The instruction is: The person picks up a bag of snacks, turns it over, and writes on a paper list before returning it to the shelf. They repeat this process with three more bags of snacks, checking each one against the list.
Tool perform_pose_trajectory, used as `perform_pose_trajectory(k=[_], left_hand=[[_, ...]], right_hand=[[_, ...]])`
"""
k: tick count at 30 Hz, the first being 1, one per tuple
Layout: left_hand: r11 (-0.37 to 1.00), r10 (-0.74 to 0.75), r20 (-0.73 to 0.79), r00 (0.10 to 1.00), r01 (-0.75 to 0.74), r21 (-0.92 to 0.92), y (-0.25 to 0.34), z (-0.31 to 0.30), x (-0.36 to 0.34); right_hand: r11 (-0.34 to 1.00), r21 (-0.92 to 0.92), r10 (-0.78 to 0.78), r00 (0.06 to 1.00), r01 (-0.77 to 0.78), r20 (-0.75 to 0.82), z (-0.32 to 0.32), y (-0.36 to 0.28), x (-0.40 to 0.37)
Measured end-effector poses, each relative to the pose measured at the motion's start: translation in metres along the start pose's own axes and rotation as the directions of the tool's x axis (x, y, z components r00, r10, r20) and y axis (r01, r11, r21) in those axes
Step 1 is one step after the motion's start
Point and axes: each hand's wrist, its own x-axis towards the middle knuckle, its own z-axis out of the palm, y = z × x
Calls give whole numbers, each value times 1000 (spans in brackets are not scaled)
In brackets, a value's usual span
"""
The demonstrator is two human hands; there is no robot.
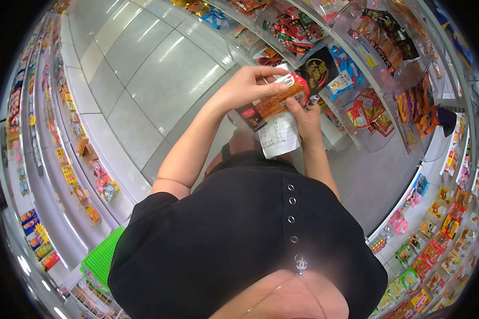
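Observation:
Both of my hands are at a red and brown snack packet [277, 104] in front of my body. My left hand [253, 89] has its thumb and fingers closed on the packet's upper left part. On the right side, my right hand [306, 119] grips the packet's edge, with a pen [313, 100] between its fingers. A white paper with handwriting [280, 136] hangs below the packet, beside my right hand. Just beyond the hands is a black packet with a food picture [318, 72]; whether I hold it too is unclear.
Clear shelf bins [351, 40] full of snack packets rise ahead and to the right. Blue packets [346, 72] lie close to my right hand. Another shelf [64, 159] curves along the left, above a green basket [102, 258]. Grey floor tiles [143, 69] show between.

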Motion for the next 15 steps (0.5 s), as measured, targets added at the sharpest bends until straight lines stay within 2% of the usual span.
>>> perform_pose_trajectory(k=[2, 4, 5, 7, 9, 11, 13, 15], left_hand=[[992, 51, -55, 997, -57, -112, 4, -3, -1], [974, 82, -91, 992, -99, -204, 10, -7, -4], [965, 147, -108, 983, -166, -202, 16, -4, -9], [938, 155, -134, 979, -189, -292, 28, 5, -16], [900, 174, -143, 974, -216, -379, 39, 13, -17], [879, 228, -179, 957, -281, -385, 49, 23, -20], [846, 281, -274, 920, -372, -382, 64, 30, -21], [786, 347, -307, 886, -453, -421, 78, 28, -19]], right_hand=[[992, 94, -77, 991, 88, -113, 4, -7, 0], [983, 118, -108, 969, 137, -224, 4, -18, 3], [981, 119, -118, 954, 156, -274, 3, -26, 3], [966, 153, -140, 921, 207, -364, 3, -42, 4], [946, 139, -228, 905, 293, -359, 4, -59, 2], [931, 123, -279, 887, 344, -368, 12, -82, -3], [923, -11, -371, 884, 384, -285, 12, -97, -8], [899, -131, -436, 881, 418, -183, 11, -107, -15]])
